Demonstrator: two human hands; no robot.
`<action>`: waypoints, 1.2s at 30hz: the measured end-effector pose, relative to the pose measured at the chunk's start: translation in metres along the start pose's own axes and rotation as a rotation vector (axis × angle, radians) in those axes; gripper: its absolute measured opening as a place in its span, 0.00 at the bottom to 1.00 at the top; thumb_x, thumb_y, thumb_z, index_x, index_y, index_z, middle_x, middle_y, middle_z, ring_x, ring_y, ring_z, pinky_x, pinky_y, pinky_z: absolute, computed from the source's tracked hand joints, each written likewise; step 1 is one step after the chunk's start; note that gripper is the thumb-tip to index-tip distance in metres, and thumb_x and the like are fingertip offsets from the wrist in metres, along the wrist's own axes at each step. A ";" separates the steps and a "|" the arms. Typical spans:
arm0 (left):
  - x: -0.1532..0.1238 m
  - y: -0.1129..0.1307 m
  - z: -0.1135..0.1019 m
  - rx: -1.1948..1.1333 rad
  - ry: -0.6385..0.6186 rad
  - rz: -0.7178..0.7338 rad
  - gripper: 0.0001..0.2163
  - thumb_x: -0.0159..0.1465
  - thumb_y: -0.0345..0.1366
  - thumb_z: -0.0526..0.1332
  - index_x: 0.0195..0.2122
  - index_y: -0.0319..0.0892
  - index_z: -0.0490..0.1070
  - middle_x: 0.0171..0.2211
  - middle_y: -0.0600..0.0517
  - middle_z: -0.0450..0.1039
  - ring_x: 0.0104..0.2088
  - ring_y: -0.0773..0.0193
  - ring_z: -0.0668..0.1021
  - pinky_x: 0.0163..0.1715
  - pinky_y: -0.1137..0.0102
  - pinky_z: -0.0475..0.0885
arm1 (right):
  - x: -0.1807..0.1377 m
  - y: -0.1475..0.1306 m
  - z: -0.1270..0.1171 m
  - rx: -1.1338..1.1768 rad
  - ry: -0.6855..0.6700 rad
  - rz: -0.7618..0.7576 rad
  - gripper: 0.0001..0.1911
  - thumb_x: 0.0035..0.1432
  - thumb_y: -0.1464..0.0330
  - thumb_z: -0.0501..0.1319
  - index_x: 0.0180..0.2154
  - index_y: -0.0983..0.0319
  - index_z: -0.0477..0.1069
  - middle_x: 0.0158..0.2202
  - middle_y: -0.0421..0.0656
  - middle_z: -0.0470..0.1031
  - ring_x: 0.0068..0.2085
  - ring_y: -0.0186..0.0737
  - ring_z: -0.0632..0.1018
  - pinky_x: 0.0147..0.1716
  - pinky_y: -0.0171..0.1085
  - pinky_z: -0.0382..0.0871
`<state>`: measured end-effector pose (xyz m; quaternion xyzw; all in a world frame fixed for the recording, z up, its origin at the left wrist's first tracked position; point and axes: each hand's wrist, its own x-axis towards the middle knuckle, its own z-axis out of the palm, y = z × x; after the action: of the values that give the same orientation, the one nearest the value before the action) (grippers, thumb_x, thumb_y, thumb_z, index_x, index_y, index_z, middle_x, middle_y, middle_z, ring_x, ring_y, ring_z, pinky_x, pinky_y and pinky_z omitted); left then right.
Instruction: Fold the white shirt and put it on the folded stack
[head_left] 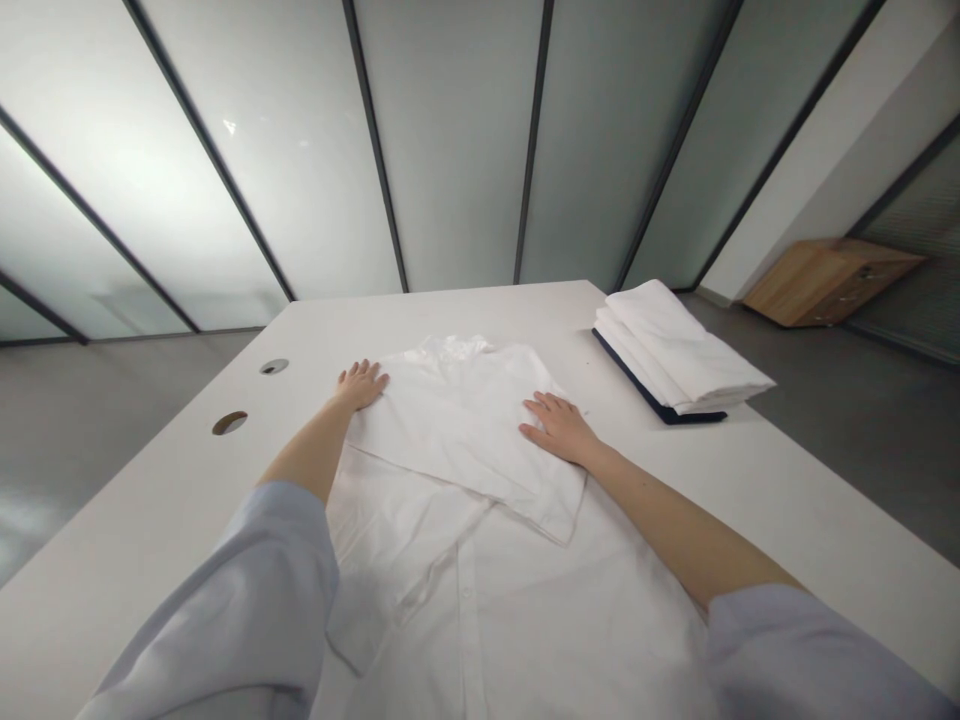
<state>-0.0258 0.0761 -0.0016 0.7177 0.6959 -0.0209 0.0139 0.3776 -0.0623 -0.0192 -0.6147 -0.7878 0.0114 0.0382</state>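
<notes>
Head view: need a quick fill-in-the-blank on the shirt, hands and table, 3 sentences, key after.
1. Both hands, the left hand and the right hand, lie flat on a ____ shirt spread on the table.
2. The stack of folded cloths lies on the person's ____ side of the shirt.
3. The two round holes in the table are beyond the ____ hand.

Missing words: white; right; left
</notes>
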 end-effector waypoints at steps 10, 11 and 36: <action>-0.053 0.076 -0.002 -0.033 0.037 0.036 0.32 0.65 0.56 0.44 0.66 0.42 0.53 0.68 0.39 0.49 0.66 0.43 0.55 0.60 0.46 0.53 | 0.000 -0.003 -0.005 -0.025 -0.023 0.007 0.32 0.64 0.49 0.46 0.63 0.58 0.59 0.66 0.50 0.56 0.64 0.54 0.59 0.60 0.50 0.53; -0.058 0.080 0.001 -0.048 0.012 0.026 0.34 0.65 0.57 0.43 0.67 0.42 0.51 0.68 0.38 0.46 0.66 0.41 0.53 0.59 0.43 0.52 | 0.002 -0.004 -0.008 -0.029 -0.031 0.003 0.32 0.63 0.49 0.46 0.62 0.58 0.60 0.66 0.50 0.57 0.64 0.54 0.60 0.60 0.50 0.54; -0.076 0.048 0.014 -0.038 0.008 -0.008 0.36 0.65 0.59 0.39 0.68 0.42 0.48 0.69 0.39 0.44 0.67 0.41 0.49 0.61 0.48 0.49 | 0.031 0.009 0.002 -0.038 -0.093 0.123 0.41 0.63 0.45 0.38 0.67 0.64 0.48 0.69 0.55 0.46 0.68 0.52 0.48 0.62 0.52 0.47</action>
<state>0.0195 -0.0019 -0.0120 0.7146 0.6991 -0.0049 0.0249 0.3788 -0.0305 -0.0199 -0.6614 -0.7494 0.0271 -0.0109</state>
